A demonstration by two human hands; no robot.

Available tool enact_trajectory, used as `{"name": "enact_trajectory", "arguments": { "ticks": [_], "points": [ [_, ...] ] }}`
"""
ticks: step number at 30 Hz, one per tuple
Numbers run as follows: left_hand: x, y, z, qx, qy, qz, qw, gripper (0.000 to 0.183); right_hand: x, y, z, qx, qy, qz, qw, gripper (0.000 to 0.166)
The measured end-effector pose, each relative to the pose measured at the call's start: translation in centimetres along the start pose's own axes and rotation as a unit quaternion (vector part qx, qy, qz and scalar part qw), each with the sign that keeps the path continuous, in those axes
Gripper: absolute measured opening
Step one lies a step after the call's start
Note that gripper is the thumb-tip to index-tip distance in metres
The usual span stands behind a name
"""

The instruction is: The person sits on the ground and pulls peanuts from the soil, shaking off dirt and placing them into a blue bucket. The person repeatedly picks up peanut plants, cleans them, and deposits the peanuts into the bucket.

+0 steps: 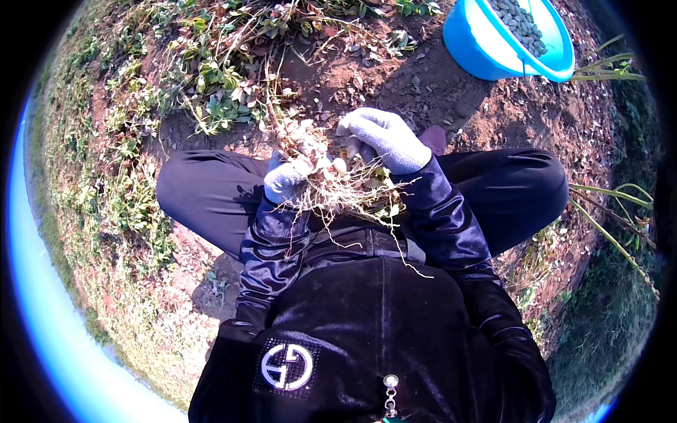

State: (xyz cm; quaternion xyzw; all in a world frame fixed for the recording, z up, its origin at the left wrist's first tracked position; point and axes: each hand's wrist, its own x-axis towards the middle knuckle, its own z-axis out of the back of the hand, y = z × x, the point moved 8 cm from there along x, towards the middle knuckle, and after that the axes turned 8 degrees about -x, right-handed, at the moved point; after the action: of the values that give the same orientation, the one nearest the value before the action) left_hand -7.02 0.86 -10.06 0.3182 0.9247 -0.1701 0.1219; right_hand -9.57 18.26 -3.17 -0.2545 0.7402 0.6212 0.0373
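Observation:
My left hand [285,181], in a pale grey knit glove, grips a bunch of uprooted peanut plants [312,145] above my lap. Thin tangled roots [344,193] hang from the bunch towards my waist, with several pale pods among them. The leafy stems [272,95] reach away onto the ground ahead. My right hand [389,138], gloved alike, is just right of the bunch with its fingers curled. Whether anything is between those fingers is hidden.
A blue plastic bucket [476,45], partly filled with peanut pods [521,26], stands ahead on the right. Peanut plants with leaves [222,79] lie across the soil ahead and to the left. My bent legs [508,195] flank the work. Green stalks [613,232] stick out at right.

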Motion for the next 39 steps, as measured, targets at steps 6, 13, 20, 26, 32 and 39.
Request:
{"name": "enact_trajectory", "arguments": {
  "ticks": [6, 13, 20, 26, 32, 39],
  "points": [
    [-0.1, -0.2, -5.3, 0.105, -0.086, -0.053, 0.989, 0.038, -0.4, -2.7, -3.6, -0.13, 0.128, -0.004, 0.983, 0.029],
    [0.4, -3.6, -5.7, 0.576, -0.181, -0.218, 0.767, 0.019, -1.3, -0.6, -5.1, -0.211, 0.094, 0.061, 0.971, 0.027],
    [-0.1, -6.1, -5.1, 0.442, -0.24, -0.26, 0.824, 0.023, -4.7, 10.0, 8.0, -0.116, -0.257, 0.064, 0.957, 0.025],
    [0.1, -4.5, -4.9, 0.043, -0.16, -0.184, 0.969, 0.03, -4.4, 22.0, 30.4, -0.341, -0.507, 0.166, 0.774, 0.045],
    [-1.3, -6.4, -2.6, 0.123, -0.091, -0.286, 0.946, 0.025, -2.6, 16.4, 14.1, -0.629, -0.356, 0.223, 0.654, 0.071],
    [1.1, -4.7, -4.9, 0.015, -0.104, -0.153, 0.983, 0.031, -3.5, -2.8, -2.9, -0.546, 0.021, 0.076, 0.834, 0.078]
  ]
}}
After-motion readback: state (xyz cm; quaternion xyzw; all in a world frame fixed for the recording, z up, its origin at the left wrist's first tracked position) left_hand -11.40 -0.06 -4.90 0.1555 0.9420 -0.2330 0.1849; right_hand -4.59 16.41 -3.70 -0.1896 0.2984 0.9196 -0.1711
